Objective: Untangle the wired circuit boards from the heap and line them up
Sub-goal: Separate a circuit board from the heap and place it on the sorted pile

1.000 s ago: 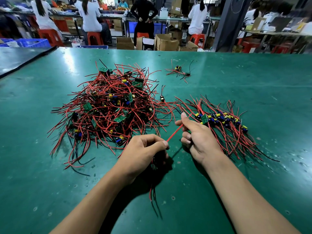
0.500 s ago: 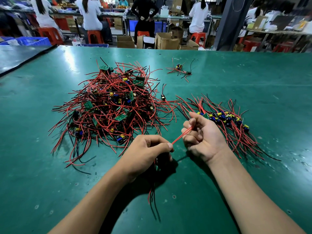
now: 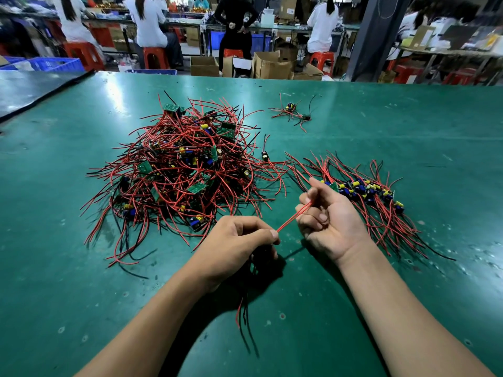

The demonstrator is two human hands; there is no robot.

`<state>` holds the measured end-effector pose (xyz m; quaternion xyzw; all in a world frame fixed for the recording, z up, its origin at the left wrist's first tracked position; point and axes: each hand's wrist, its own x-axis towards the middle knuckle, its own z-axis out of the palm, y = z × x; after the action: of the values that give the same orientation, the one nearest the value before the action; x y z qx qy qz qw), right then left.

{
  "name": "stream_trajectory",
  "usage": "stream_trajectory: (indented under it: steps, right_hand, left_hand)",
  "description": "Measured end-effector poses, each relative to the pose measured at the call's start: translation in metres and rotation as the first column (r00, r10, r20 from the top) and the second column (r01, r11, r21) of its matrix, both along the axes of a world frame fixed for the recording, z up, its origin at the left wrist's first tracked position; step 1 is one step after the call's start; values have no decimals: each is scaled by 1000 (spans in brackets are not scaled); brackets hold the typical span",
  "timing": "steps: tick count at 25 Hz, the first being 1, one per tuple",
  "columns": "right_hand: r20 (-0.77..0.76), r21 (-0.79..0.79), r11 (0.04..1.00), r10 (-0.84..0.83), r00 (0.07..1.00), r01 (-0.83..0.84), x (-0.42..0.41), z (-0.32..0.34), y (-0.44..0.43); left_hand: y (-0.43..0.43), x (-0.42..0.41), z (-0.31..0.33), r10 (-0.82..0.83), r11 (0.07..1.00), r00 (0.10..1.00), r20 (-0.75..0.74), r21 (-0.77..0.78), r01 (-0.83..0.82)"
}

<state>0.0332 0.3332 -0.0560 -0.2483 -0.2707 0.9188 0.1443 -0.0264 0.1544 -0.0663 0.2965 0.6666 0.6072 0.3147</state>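
A green table (image 3: pixel 81 295) is filling most of the view, with its far edge meeting a busy workshop. There, people (image 3: pixel 148 25) are sitting on red stools (image 3: pixel 153 54) at benches, and cardboard boxes (image 3: pixel 269 63) are standing on the floor.

A big heap (image 3: pixel 185 170) of small circuit boards with red and black wires is lying tangled left of centre. To its right, a row (image 3: pixel 364 191) of sorted boards is lying side by side. Their wires are fanning out toward the far and near sides.

Two bare forearms are reaching in from the near edge. The left hand (image 3: pixel 239 238) is hovering just near the heap, fingers curled into a fist, thumb and forefinger pinching one end of two thin red wires (image 3: pixel 292 216). The right hand (image 3: pixel 329 221) is lying palm up against the row's left end, fingers curled in, thumb and forefinger pinching the other end. The wires are stretching taut between the hands.

More loose wires (image 3: pixel 243 308) are trailing from under the left fist toward the near edge. Whether a board is inside that fist cannot be told.

A small cluster (image 3: pixel 292 111) of boards is lying apart, far right of the heap. A single stray board (image 3: pixel 264 155) is lying between the heap and the row.
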Motion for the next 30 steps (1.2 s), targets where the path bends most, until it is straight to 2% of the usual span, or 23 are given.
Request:
stream_trajectory:
  steps: [3, 6, 10, 15, 23, 28, 30]
  right_hand:
    - [36, 179, 984, -23, 999, 16, 1, -2, -1]
    - [67, 291, 957, -9, 998, -11, 2, -4, -1]
    - [92, 351, 936, -7, 996, -26, 2, -5, 0]
    - [114, 381, 924, -21, 993, -24, 1, -7, -1]
    - [112, 510, 854, 54, 992, -104, 3, -9, -4]
    - [45, 575, 768, 312, 949, -280, 4, -11, -11]
    - [55, 610, 734, 334, 941, -297, 2, -13, -13]
  left_hand:
    - [0, 0, 0, 27, 1000, 999, 26, 16, -27]
    - [1, 1, -2, 79, 996, 994, 71, 38, -82]
    - [5, 0, -2, 179, 975, 964, 195, 99, -201]
    - [5, 0, 2, 171, 965, 924, 341, 134, -227]
    - [4, 0, 3, 156, 973, 940, 303, 117, -199]
    - [2, 2, 3, 81, 992, 972, 220, 74, -99]
    - [1, 2, 3, 71, 994, 977, 200, 73, -87]
